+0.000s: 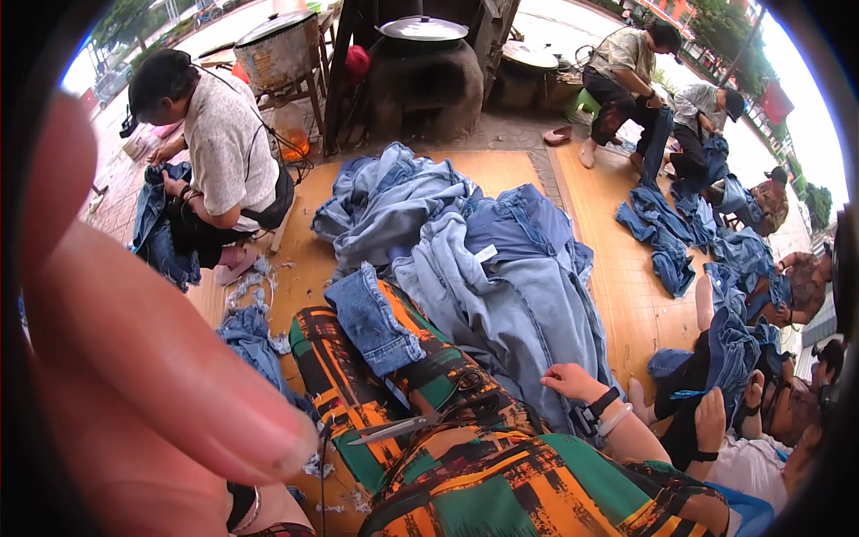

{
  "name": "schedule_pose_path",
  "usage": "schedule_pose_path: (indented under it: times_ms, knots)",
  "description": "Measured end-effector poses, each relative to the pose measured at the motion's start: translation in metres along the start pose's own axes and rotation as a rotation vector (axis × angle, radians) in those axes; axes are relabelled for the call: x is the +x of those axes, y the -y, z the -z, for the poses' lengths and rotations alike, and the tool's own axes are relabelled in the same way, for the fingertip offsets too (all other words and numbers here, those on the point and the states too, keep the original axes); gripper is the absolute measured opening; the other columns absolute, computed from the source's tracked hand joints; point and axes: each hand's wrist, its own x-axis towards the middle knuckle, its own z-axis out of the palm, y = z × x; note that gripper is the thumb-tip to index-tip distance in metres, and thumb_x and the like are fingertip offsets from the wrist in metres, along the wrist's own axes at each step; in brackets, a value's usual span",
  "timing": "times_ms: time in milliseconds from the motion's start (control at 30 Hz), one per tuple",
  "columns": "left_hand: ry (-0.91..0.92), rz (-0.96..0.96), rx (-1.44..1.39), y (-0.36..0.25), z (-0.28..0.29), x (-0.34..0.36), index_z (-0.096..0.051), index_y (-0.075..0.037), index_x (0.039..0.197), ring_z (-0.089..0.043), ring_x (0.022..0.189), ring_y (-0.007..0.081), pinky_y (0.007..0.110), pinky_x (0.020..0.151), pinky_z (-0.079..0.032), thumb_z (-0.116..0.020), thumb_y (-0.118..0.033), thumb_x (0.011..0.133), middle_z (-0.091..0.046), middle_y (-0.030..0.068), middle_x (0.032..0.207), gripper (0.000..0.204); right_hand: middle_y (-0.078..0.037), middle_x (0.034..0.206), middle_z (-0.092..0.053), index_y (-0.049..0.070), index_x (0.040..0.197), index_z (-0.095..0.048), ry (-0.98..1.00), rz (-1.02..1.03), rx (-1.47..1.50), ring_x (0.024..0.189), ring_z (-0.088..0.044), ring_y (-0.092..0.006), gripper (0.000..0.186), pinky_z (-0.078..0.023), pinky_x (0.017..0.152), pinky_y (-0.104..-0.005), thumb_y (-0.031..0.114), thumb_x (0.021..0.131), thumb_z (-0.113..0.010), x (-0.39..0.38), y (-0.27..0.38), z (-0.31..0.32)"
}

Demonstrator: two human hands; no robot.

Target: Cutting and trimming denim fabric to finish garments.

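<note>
My left hand [134, 358] is raised right up to the camera and fills the left of the view as blurred, spread fingers with nothing seen in them. My right hand [571, 381], with a dark wristband and a white bangle, lies on a pile of pale blue jeans [510, 286], fingers bent onto the fabric. A folded darker denim piece [371, 320] rests on my knee, over my orange, green and black patterned clothing [465, 465]. A pair of scissors [403, 426] lies loose on my lap, apart from both hands.
The jeans lie on woven mats [617, 268]. A seated person [224, 152] at the left handles denim. More people [626, 72] sit with denim at the back right and right edge. A clay stove with a lidded pot [422, 54] stands behind. Denim scraps [255, 331] lie at the left.
</note>
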Motion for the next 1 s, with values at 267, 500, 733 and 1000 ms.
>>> schedule_pose_path:
  times_ms: [267, 500, 733, 1000]
  knots:
    - [0.063, 0.135, -0.101, 0.004, -0.011, -0.008, -0.041, 0.009, 0.135, -0.049, 0.067, 0.0140, 0.026, 0.064, -0.042, -0.057, -0.051, 0.093, -0.056, 0.0202, 0.119, 0.075, -0.018, 0.082, -0.070, 0.002, 0.101, -0.071, 0.020, -0.003, -0.061, 0.075, -0.068, -0.0312, 0.036, -0.051, 0.069, -0.0397, 0.037, 0.093, -0.066, 0.006, 0.010, 0.003]
    - [0.232, 0.221, -0.206, 0.035, -0.040, 0.004, -0.043, 0.007, 0.132, -0.051, 0.067, 0.0153, 0.028, 0.064, -0.044, -0.057, -0.047, 0.094, -0.057, 0.0194, 0.115, 0.068, -0.018, 0.083, -0.070, 0.003, 0.102, -0.071, 0.027, -0.032, -0.076, 0.075, -0.068, -0.0303, 0.036, -0.052, 0.070, -0.0392, 0.037, 0.093, -0.066, 0.014, 0.010, 0.004]
    - [0.240, 0.269, -0.080, 0.041, -0.014, 0.029, -0.045, 0.005, 0.129, -0.053, 0.067, 0.0166, 0.029, 0.064, -0.046, -0.057, -0.044, 0.095, -0.058, 0.0186, 0.112, 0.061, -0.019, 0.091, -0.072, 0.005, 0.102, -0.072, 0.084, -0.015, -0.069, 0.086, -0.070, -0.0364, 0.040, -0.054, 0.078, -0.0424, 0.043, 0.093, -0.066, 0.006, 0.000, -0.009]
    - [0.243, 0.338, -0.120, 0.050, -0.012, -0.001, -0.047, 0.003, 0.126, -0.055, 0.066, 0.0181, 0.031, 0.064, -0.049, -0.058, -0.040, 0.096, -0.060, 0.0176, 0.107, 0.053, -0.016, 0.077, -0.068, 0.003, 0.095, -0.072, -0.066, 0.059, 0.030, 0.072, -0.067, -0.0288, 0.028, -0.052, 0.067, -0.0374, 0.031, 0.089, -0.071, 0.027, 0.044, 0.013]
